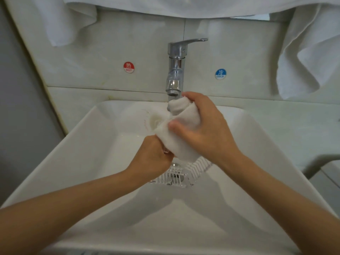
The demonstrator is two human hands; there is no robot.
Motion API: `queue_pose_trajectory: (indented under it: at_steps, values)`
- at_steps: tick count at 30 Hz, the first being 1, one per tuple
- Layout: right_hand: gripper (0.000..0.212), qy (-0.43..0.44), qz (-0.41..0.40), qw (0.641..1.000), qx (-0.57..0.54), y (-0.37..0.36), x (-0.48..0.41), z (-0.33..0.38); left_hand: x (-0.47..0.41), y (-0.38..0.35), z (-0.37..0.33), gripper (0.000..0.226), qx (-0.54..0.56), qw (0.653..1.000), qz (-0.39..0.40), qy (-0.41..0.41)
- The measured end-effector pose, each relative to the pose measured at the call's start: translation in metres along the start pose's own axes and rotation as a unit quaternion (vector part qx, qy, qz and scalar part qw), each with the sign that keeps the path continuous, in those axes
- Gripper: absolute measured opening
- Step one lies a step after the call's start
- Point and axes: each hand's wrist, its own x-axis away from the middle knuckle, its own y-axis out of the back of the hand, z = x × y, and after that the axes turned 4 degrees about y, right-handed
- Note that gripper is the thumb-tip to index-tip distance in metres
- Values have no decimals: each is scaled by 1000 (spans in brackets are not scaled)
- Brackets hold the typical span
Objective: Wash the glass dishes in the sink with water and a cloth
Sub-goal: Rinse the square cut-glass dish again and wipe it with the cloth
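Head camera looks steeply down, close over the sink (pixel 103 150).

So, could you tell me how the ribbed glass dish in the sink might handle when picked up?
Probably slippery: the glass dish lies in the sink below the faucet. Likely rigid yet fragile, being clear ribbed glass.

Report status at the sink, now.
Left hand and right hand both grip white cloth under faucet. Ribbed glass dish lies in sink below, untouched. No obstruction seen.
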Motion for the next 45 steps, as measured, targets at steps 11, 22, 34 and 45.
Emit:
queue_pose_trajectory:
  at_steps: [11,22,34,45]
  values:
    - [41,-10,80,951,298,12,-1,-29,0,0,-2,25,-5,999,38,-33]
    - [38,119,-27,984,132,-19,-1,3,-3,3,1,29,-25,999,-1,20]
    - [39,29,55,960,273,8,0,-41,-3,3,4,26,69,995,27,67]
    - [40,17,89,936,340,2,-4,-29,-3,-1,-2,30,86,994,9,61]
